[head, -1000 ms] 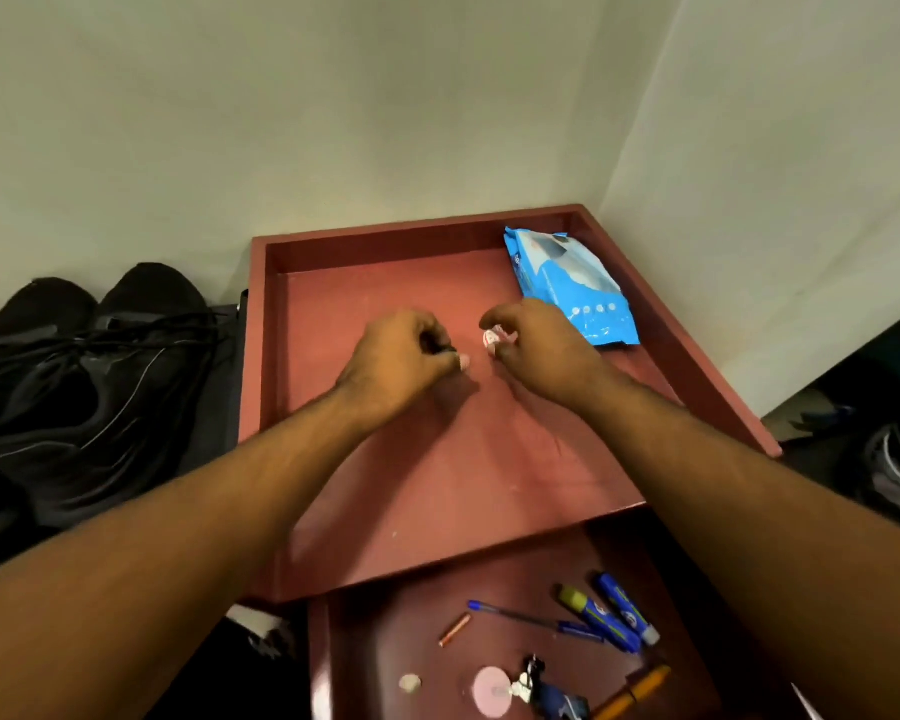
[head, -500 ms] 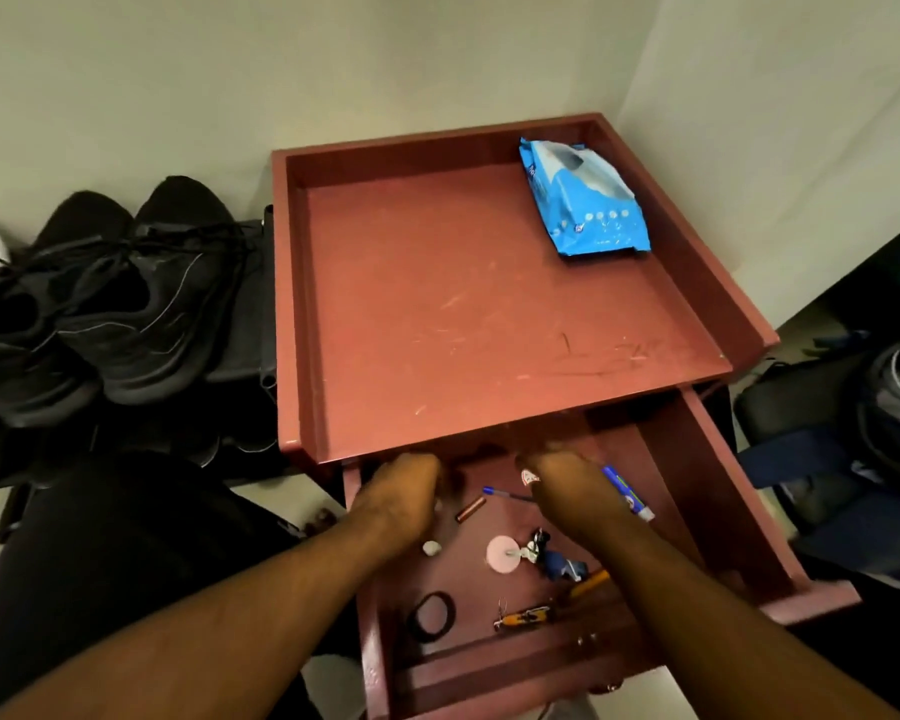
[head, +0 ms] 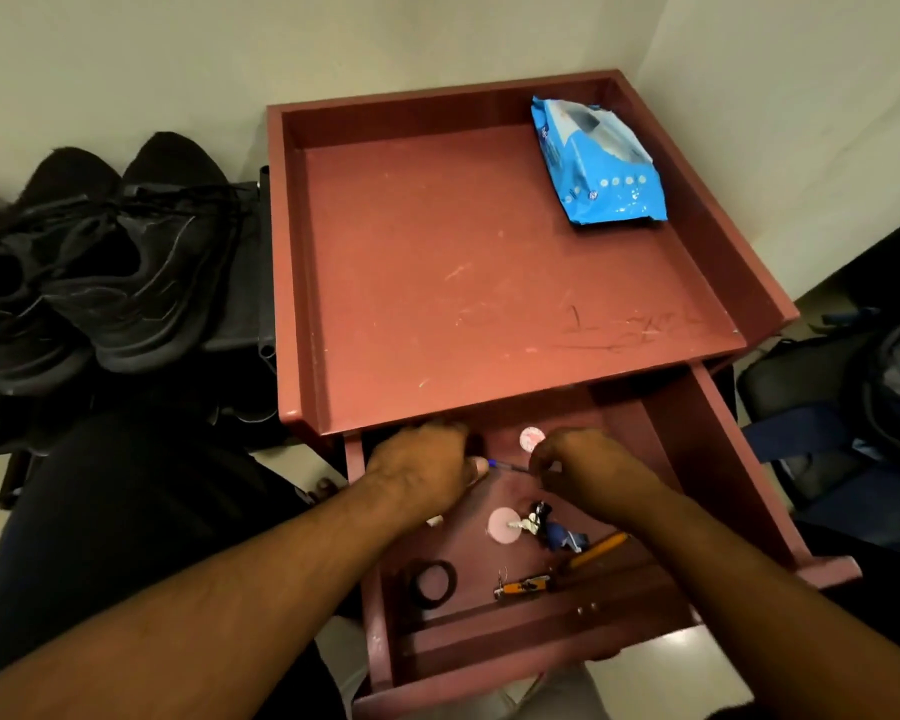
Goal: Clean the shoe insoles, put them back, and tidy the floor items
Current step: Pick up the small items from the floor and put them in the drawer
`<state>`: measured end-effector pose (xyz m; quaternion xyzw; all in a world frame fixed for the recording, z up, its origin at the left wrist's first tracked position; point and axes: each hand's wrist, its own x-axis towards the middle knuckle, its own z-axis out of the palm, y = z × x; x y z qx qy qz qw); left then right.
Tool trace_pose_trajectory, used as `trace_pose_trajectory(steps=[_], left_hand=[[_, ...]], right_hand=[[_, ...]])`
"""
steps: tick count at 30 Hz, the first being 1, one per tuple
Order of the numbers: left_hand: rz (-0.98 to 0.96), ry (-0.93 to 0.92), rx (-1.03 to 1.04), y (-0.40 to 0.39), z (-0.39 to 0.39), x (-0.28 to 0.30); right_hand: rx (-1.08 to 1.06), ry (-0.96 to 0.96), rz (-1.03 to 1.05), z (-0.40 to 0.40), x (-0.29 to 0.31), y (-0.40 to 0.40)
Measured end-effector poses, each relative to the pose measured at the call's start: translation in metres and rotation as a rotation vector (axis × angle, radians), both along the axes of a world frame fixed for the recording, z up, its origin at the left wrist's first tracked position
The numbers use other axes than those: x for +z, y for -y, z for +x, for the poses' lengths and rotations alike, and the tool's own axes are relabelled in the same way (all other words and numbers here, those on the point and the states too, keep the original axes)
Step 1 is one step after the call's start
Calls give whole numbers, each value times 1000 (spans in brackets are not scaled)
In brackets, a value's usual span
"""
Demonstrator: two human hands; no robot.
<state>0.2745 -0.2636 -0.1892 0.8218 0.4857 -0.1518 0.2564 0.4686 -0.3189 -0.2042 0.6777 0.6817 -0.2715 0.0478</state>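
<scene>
Both hands are held inside the open drawer [head: 707,459] of the red desk [head: 489,262], close under the front edge of the desk top. The left grip [head: 427,475] is seen from the back with its fingers curled under; whether anything is held cannot be told. The right grip [head: 588,470] is likewise curled, and what it holds, if anything, is hidden. A blue pen [head: 507,465] lies between the two grips, its ends reaching each of them. Just beyond the right grip a small pink disc [head: 532,439] lies on the drawer floor.

Nearer than the grips, a larger pink disc [head: 504,526], a bunch of keys [head: 546,527], an orange pencil [head: 596,550], an orange-handled tool [head: 523,585] and a black ring [head: 432,583] are scattered. Bare drawer floor is left only in small patches among them; the drawer walls stand close on both sides.

Well beyond the right grip, a blue wipes pack [head: 596,166] rests in the far right corner of the raised-rimmed, scratched desk top. Left of the left grip, well apart, black shoes [head: 105,272] are stacked against the pale wall. A dark bag [head: 874,407] lies to the right.
</scene>
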Motion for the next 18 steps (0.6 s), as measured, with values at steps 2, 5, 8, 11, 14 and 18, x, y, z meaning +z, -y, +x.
trace_pose_trajectory(steps=[2,5,8,11,14,18], left_hand=[[-38,5,-146,24,-3,13],[-229,68,-273,64,-11,31],[-383,175,-294,92,-12,44],[-222,113,-347,101,-12,39],[-106,83,-313,98,-9,38],[43,56,-280,91,-9,40]], right_hand=[[98,-100,-170,5,32,24],[181,-179,-398,6,65,56],[195,-135,-442,6,70,76],[244,-21,-331,3,66,79],[277,48,-259,0,70,77],[221,70,-103,2,71,71]])
